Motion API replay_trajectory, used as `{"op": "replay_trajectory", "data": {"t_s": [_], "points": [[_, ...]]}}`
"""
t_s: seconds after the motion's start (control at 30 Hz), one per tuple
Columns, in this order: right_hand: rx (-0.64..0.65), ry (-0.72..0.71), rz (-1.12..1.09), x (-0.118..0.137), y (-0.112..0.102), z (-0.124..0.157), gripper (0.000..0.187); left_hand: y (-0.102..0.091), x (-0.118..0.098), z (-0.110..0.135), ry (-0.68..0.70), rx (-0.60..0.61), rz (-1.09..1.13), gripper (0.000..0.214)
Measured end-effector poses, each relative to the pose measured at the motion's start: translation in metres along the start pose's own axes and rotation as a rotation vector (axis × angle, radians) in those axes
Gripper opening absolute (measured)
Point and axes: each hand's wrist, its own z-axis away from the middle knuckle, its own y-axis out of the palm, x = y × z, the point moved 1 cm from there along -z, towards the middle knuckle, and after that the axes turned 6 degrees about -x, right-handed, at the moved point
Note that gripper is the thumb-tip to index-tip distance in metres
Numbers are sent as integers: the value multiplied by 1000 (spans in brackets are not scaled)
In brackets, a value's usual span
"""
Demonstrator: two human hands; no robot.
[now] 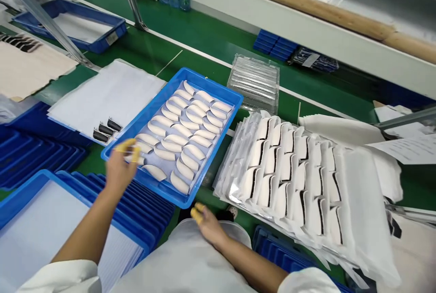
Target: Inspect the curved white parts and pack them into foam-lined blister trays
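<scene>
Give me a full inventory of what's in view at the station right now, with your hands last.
Blue tray: one, blue, centre of the bench.
White crescent pieces: about thirty, white, in rows in the blue tray.
Black-edged pieces: three, black and white, on the white sheets.
White sheets: one stack, white, left of the blue tray.
Clear plastic trays: one stack, clear, beyond the blue tray.
Bagged pieces: many, white with black edges, right of the blue tray.
Stacked blue trays: several, blue, lower left.
Green bench: one, green, under everything.
Left hand: one, yellow finger cots, at the blue tray's near corner.
Right hand: one, yellow finger cots, just below the blue tray.
</scene>
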Motion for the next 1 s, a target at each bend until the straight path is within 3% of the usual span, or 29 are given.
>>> {"op": "replay_trajectory", "data": {"t_s": [0.07,0.17,0.33,0.5,0.6,0.73,1.0], "points": [[164,17,140,9,-19,34,29,21,-23,29,75,151,-20,43],[275,-23,285,30,-55,66,29,51,-48,50,48,213,-88,36],[316,-115,471,47,-117,93,38,81,-69,57,-100,206,-176,32],[317,-117,572,36,-185,108,46,100,-76,66,-233,186,-194,35],[275,-143,610,24,-213,107,48,104,-75,64,-287,185,-198,35],[193,-152,600,13,-225,98,51,100,-72,56,-277,215,-197,33],[83,-118,578,26,-203,83,55,84,-64,59,-181,237,-289,34]]}}
